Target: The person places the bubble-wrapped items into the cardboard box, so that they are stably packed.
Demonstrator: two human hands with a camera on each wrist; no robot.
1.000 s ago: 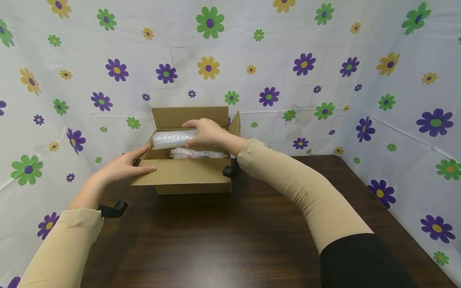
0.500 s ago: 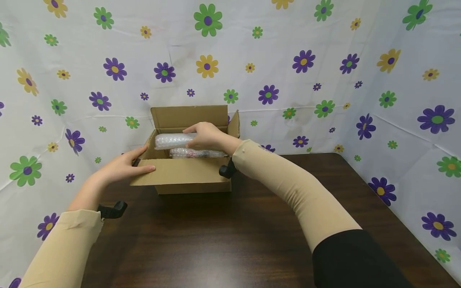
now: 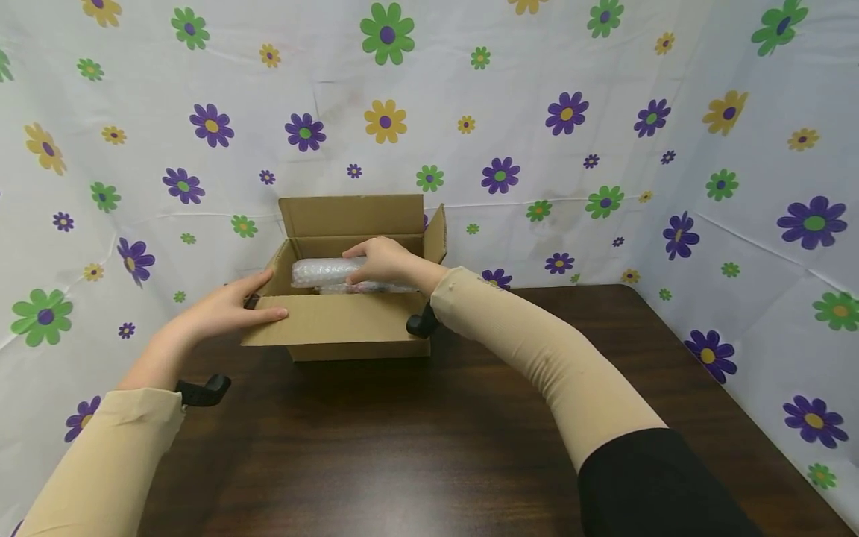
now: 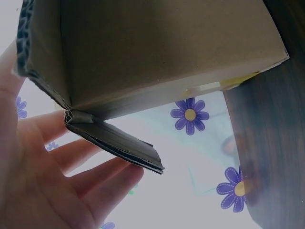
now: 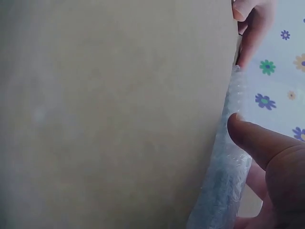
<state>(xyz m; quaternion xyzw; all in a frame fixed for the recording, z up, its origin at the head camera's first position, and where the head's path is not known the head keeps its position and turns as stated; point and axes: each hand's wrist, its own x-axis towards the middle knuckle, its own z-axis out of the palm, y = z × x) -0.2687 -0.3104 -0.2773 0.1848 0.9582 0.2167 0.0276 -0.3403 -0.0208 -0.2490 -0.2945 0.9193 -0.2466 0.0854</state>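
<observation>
An open cardboard box [image 3: 359, 350] stands on the table with its flaps spread. My right hand [image 3: 389, 262] reaches into it and grips a bubble-wrapped bundle [image 3: 322, 271], long and rounded, between thumb and fingers; in the right wrist view the thumb presses on the bubble wrap [image 5: 226, 162]. Below lies a second bubble-wrapped item [image 3: 385, 287], mostly hidden by the front flap. My left hand [image 3: 224, 307] holds the box's front left corner, thumb on the front flap, fingers along the side flap [image 4: 119, 140] in the left wrist view. What the wrap covers cannot be made out.
The dark wooden table [image 3: 429, 447] stretches in front and to the right of the box. A white flowered cloth [image 3: 496, 119] hangs close behind it and along both sides. The back flap [image 3: 352, 216] and right flap [image 3: 435, 231] stand up.
My right hand has lowered the bubble-wrapped bundle deeper into the box, and it now covers more of the item beneath. The left hand stays at the box's corner.
</observation>
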